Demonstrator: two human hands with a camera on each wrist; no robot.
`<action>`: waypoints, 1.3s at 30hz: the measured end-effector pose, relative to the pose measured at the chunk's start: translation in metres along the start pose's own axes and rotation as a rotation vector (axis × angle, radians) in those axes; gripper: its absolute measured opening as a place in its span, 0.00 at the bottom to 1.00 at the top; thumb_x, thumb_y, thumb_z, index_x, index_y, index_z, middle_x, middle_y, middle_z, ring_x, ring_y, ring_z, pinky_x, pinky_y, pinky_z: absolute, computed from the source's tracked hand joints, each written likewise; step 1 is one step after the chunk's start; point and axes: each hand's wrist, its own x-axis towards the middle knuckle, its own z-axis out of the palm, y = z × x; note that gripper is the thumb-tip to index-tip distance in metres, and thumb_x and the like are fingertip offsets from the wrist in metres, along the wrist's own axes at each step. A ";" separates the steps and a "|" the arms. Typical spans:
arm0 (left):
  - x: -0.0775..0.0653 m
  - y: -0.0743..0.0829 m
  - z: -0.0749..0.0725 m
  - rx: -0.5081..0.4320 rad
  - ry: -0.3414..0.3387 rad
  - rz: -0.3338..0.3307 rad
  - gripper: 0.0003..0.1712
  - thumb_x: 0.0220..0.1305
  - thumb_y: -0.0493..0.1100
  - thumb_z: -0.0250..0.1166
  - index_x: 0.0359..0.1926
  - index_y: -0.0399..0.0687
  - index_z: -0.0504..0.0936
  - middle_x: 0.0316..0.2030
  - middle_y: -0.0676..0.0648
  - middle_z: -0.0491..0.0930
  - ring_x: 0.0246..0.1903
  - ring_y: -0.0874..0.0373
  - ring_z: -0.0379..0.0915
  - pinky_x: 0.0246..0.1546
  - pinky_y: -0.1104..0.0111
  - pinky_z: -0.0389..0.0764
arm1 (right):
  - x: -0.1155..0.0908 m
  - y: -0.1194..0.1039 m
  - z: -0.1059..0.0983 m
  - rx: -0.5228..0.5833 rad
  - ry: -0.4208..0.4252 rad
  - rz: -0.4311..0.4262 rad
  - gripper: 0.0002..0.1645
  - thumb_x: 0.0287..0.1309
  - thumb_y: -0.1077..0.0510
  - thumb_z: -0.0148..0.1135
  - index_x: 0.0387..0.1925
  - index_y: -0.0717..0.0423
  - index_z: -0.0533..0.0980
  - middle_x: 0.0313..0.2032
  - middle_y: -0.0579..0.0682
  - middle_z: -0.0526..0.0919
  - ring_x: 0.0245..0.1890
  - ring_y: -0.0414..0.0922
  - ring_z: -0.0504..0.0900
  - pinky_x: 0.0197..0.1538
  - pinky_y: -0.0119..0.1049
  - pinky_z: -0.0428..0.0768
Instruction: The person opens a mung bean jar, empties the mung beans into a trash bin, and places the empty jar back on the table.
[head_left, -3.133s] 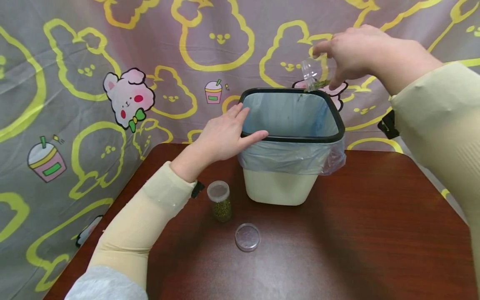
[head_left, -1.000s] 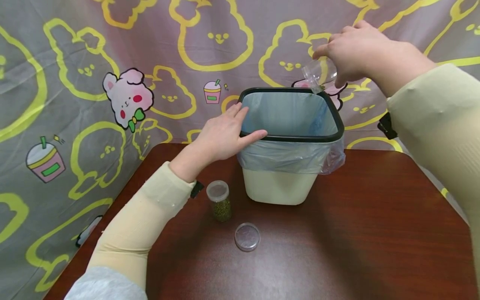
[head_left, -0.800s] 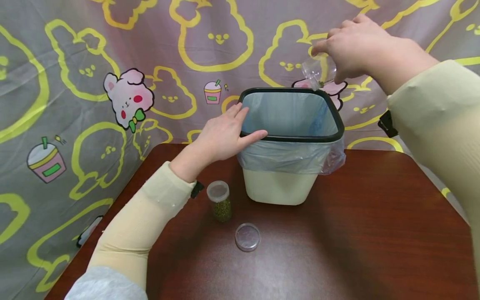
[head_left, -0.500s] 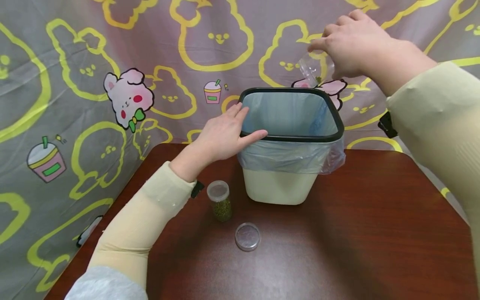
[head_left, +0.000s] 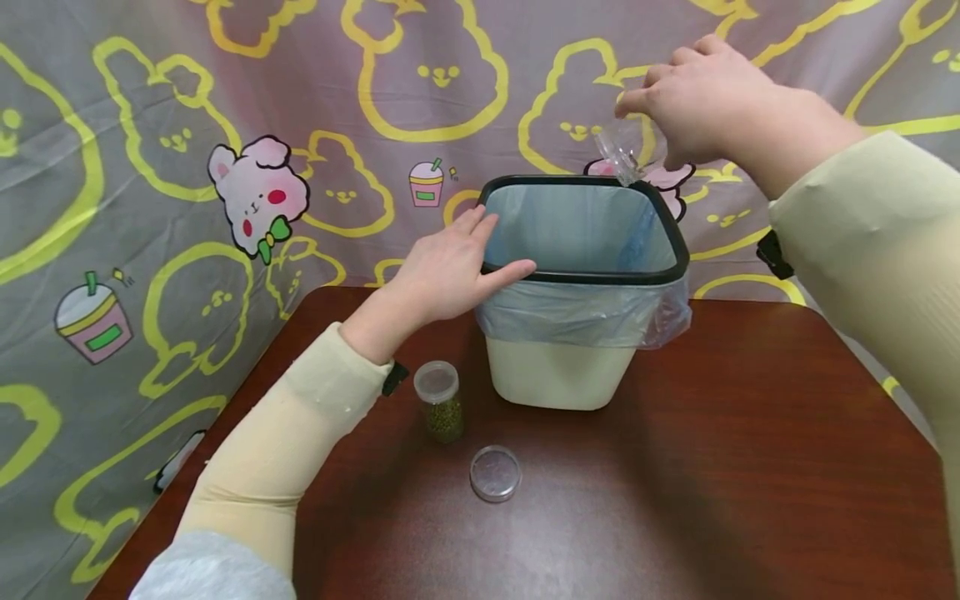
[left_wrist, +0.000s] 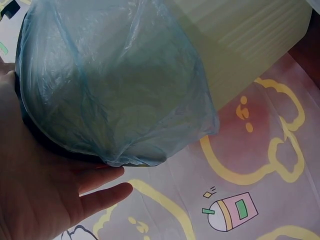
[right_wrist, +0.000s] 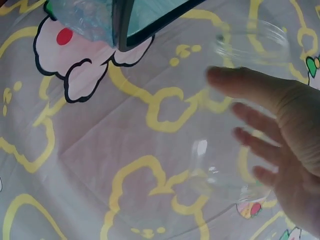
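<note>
My right hand (head_left: 708,104) grips a clear plastic jar (head_left: 626,150), tipped mouth-down over the back right of the trash bin (head_left: 562,375). A few dark specks show near the jar's mouth. In the right wrist view the jar (right_wrist: 220,165) is see-through, with fingers and thumb curled round it. My left hand (head_left: 446,271) rests on the bin's left rim, fingers straight and thumb spread; in the left wrist view that hand (left_wrist: 55,195) lies against the dark rim. A blue bag (head_left: 577,312) lines the bin and folds over its outside.
On the brown table (head_left: 750,467), a capped jar of small green beans (head_left: 444,417) stands in front of the bin, to its left. A clear round lid (head_left: 495,473) lies nearer. A patterned curtain (head_left: 337,100) hangs behind.
Green beans were falling from the jar three seconds ago; now the jar looks nearly empty. My right hand rose a little, then dipped again. My left hand stayed put.
</note>
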 end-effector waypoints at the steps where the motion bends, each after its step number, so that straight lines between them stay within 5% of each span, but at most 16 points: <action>1: 0.000 0.000 0.000 0.001 0.000 0.000 0.57 0.60 0.81 0.38 0.75 0.43 0.55 0.74 0.41 0.49 0.72 0.50 0.46 0.63 0.52 0.62 | 0.000 -0.001 0.001 0.011 -0.008 0.002 0.48 0.42 0.62 0.76 0.66 0.61 0.64 0.58 0.72 0.67 0.58 0.70 0.61 0.62 0.64 0.52; 39: -0.001 -0.003 0.000 -0.005 0.008 -0.003 0.57 0.60 0.80 0.39 0.74 0.42 0.55 0.74 0.40 0.50 0.71 0.48 0.49 0.61 0.51 0.65 | -0.002 0.000 0.004 0.019 0.000 0.000 0.47 0.41 0.65 0.75 0.65 0.63 0.64 0.56 0.72 0.68 0.56 0.71 0.62 0.60 0.65 0.53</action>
